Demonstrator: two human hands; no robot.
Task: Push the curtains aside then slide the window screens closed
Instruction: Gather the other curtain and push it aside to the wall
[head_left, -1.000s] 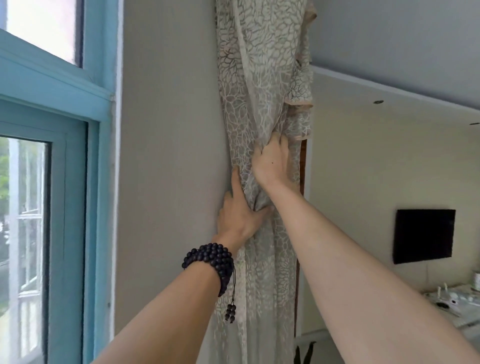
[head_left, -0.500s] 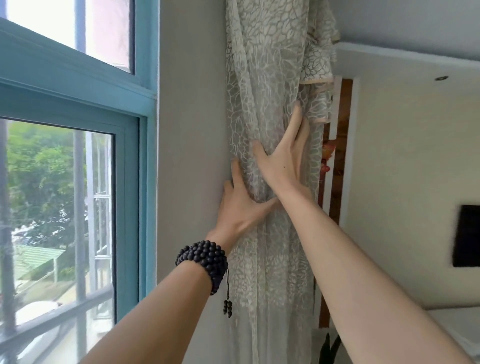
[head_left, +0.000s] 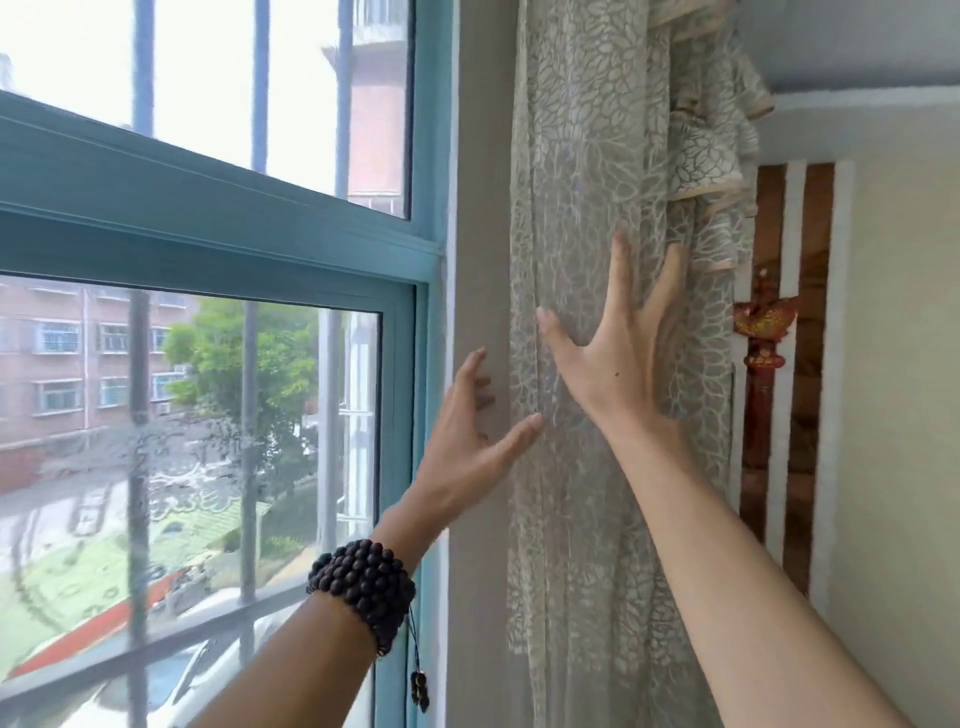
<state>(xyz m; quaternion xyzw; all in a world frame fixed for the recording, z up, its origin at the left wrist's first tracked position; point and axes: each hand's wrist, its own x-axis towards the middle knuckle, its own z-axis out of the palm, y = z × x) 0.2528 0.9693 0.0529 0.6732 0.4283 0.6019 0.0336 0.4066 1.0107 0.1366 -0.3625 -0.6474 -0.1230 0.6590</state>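
Note:
A pale lace curtain (head_left: 582, 182) with a leaf pattern hangs bunched against the wall strip, to the right of the window. My right hand (head_left: 618, 358) is spread flat on the curtain's folds, fingers apart, gripping nothing. My left hand (head_left: 467, 441), with a dark bead bracelet on its wrist, is open beside the curtain's left edge, with the thumb tip at the fabric. The teal window frame (head_left: 208, 228) fills the left half, with a sliding pane below the crossbar. I cannot make out a screen.
Vertical security bars (head_left: 249, 415) stand outside the glass, with trees and brick buildings beyond. A grey wall strip (head_left: 478, 208) separates window and curtain. At the right are a brown and white striped panel (head_left: 795, 415) with a red ornament (head_left: 763, 317) and a cream wall.
My view has swung left, bringing more window into sight. My right hand opened from gripping the fabric to lying flat. My left hand came off the curtain toward its left edge.

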